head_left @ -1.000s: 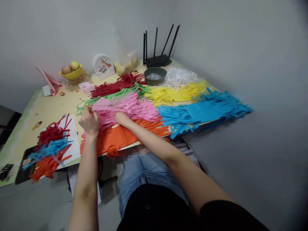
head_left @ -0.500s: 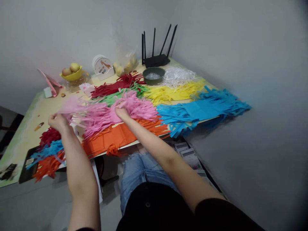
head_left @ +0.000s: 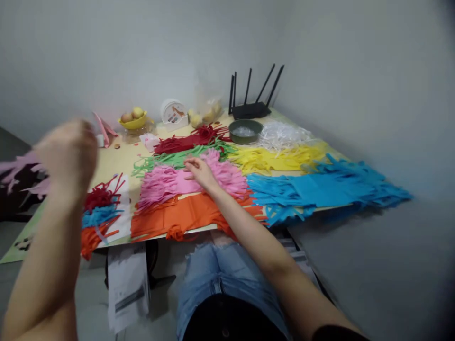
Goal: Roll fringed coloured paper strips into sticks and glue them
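My left hand [head_left: 69,151], blurred and raised at the left, is closed on a piece of pink fringed tissue paper [head_left: 22,173] that trails beyond it. My right hand [head_left: 201,173] is over the stack of pink fringed tissue paper [head_left: 161,184], fingers loosely apart and holding nothing. Orange fringed paper [head_left: 188,211] lies in front of that stack, with green [head_left: 174,157] and dark red paper [head_left: 181,141] behind. Yellow [head_left: 280,158] and blue fringed paper [head_left: 327,187] spread to the right. Near my left forearm is a small pile of red, blue and orange strips [head_left: 101,215].
A green bowl [head_left: 245,137] and white strips [head_left: 284,136] are near the black router [head_left: 251,110]. Farther left stand a bag of yellowish items [head_left: 206,115], a white holder [head_left: 174,116] and a yellow bowl [head_left: 133,124] of round produce. The blue paper overhangs the table edge.
My left hand has swung up and left, carrying pink paper away from the stack. My right hand has loosened its fingers over the stack. The view has shifted.
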The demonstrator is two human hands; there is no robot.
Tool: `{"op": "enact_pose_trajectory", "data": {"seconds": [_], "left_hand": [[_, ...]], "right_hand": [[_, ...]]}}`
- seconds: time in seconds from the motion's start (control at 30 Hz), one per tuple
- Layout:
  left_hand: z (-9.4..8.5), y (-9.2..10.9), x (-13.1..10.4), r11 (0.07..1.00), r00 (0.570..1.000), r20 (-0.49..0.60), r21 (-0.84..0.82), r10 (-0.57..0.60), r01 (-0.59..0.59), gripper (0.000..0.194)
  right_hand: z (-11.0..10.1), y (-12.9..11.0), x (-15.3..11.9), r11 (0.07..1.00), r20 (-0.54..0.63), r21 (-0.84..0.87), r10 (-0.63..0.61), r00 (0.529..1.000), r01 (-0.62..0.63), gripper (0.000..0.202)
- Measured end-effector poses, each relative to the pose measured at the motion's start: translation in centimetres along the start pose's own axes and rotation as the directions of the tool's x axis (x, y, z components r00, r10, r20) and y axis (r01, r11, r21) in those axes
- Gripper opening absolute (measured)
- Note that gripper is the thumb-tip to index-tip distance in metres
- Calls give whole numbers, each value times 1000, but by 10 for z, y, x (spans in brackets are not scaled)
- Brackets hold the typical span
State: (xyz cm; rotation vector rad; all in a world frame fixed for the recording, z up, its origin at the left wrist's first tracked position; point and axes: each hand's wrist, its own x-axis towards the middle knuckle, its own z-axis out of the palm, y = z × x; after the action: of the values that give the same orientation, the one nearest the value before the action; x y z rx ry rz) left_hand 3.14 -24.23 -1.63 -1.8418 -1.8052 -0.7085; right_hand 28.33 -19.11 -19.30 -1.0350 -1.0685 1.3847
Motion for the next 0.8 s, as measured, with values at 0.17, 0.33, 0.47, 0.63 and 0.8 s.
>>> {"op": "enact_pose_trajectory", "data": {"seconds": [0.17,0.33,0.47,0.63,0.8], "left_hand": [[27,55,-18,947,949,150,122,278,-297,24],[30,89,-25,967,941,226,-86,252,-238,16],[26,107,-35,956,938,222,-187,267,-228,16],[28,108,-49,928,947,218,-341,235,-152,13],[31,100,-54,829,948,257,-559,186,-11,14]], "right_hand": [[-13,-58,-43,653,0,-610,-568,823,450,22],[-4,-80,-67,608,227,-546,-555,800,577,52],[12,-74,-68,468,353,-654,-506,787,594,60],[-1,-83,-65,272,359,-820,-439,823,503,33],[-13,-94,-63,137,493,-788,-443,749,600,37]]}}
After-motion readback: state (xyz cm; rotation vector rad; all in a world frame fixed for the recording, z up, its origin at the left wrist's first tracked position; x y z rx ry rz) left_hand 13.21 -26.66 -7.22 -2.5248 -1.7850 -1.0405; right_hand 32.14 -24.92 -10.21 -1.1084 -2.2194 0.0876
